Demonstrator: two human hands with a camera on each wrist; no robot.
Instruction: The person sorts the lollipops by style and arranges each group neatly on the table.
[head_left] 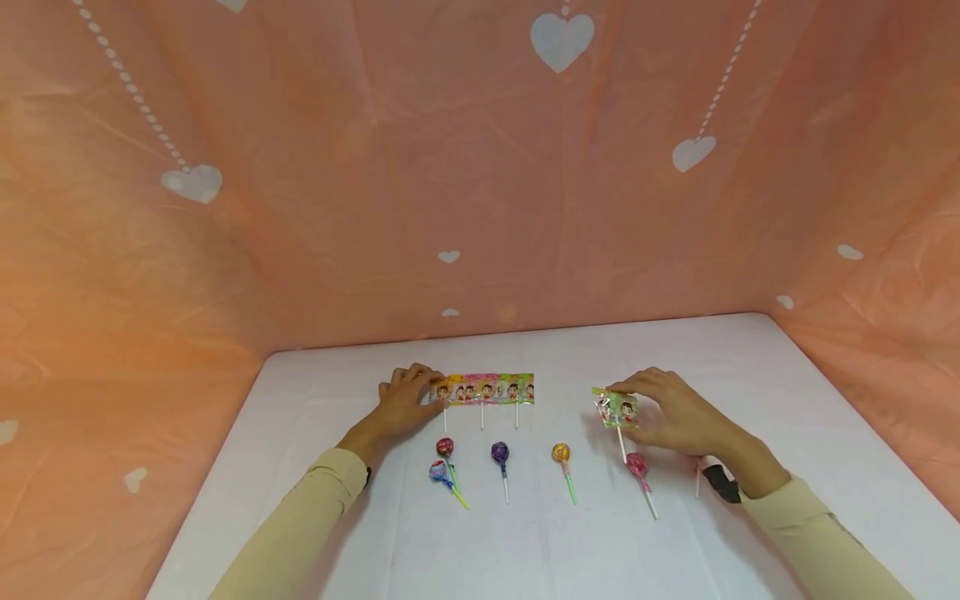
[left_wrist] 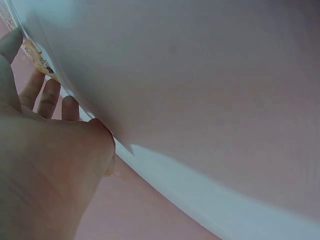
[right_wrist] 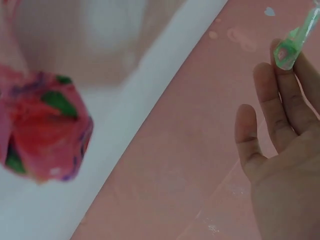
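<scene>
Three flat, cartoon-printed lollipops lie side by side at the back of the table: an orange-wrapped lollipop (head_left: 442, 392), a pink-wrapped one (head_left: 483, 389) and a green-wrapped one (head_left: 514, 389), sticks toward me. My left hand (head_left: 402, 406) grips the orange one by its left end, thumb at the lower edge and fingers at the upper. Off to the right, my right hand (head_left: 672, 414) pinches another green-wrapped lollipop (head_left: 627, 410) by its wrapper, its white stick pointing down. In the right wrist view this green wrapper (right_wrist: 286, 54) shows at the fingertips.
Nearer me lie round lollipops: red (head_left: 445, 447), blue (head_left: 438, 472), purple (head_left: 500, 452), yellow-orange (head_left: 561, 452) and pink (head_left: 637, 465). One more, with a white stick (head_left: 698, 483), is partly hidden by the right wrist. Peach cloth (head_left: 510, 208) walls the white table (head_left: 525, 550).
</scene>
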